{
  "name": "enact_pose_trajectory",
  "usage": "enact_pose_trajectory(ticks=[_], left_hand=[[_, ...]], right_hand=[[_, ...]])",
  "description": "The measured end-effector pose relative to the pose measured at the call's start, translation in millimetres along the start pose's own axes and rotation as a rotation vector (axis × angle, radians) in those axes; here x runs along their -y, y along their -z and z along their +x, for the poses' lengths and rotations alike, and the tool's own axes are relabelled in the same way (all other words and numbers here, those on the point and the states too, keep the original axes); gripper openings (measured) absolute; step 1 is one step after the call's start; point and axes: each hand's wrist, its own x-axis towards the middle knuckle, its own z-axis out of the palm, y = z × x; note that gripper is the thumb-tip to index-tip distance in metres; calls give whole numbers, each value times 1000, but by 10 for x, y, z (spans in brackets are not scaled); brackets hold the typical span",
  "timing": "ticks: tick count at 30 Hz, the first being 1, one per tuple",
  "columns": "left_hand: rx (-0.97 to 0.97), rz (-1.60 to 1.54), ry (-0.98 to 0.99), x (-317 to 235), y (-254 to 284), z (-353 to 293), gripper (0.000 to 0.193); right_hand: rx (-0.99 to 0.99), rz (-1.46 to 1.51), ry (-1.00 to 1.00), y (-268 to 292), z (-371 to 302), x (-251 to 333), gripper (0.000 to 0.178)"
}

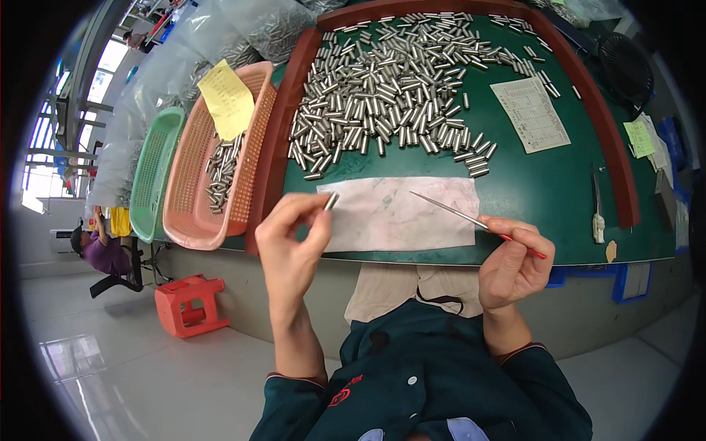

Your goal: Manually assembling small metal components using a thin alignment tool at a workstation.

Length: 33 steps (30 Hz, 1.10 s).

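My left hand (288, 234) pinches a small metal pin (332, 201) between thumb and forefinger, just above the left end of a stained whitish cloth (412, 228). In my right hand (516, 263) is a thin needle file (447, 209) with a red handle, its tip pointing left over the cloth. The file and the pin are apart. Beyond the cloth, a big heap of loose metal pins (375, 95) covers much of the green tabletop (515, 198).
Red-brown rails (283, 140) border the tabletop. At left stand a pink basket (195, 184) holding pins and a yellow note (226, 99), and a green basket (157, 176). A paper form (531, 114), a white-handled tool (598, 220) and a black fan (625, 70) are at right. One person (107, 250) sits far left.
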Motion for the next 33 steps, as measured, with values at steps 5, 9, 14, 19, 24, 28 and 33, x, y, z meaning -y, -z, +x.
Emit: enact_pose_trajectory(ticks=[5,9,14,19,24,28,33], left_hand=[[-105,-983,475,382,415,-841,15],[-272,-1170,661,664,438,-1177,16],[-329,-1325,757,892,422,-1370,15],[-347,-1307,772,975,450,-1411,15],[-309,-1270,770,1016,443,-1427,15],[-295,-1262,763,1013,438,-1434,13],[-279,-1224,721,986,431,-1435,9]], right_hand=[[95,133,20,-262,-158,146,14],[582,187,25,-588,-394,200,20],[692,246,29,-912,-668,142,17],[777,176,37,-991,-718,150,14],[767,161,39,-1030,-768,155,12],[685,180,21,-1046,-805,144,14],[680,171,29,-1046,-809,136,15]])
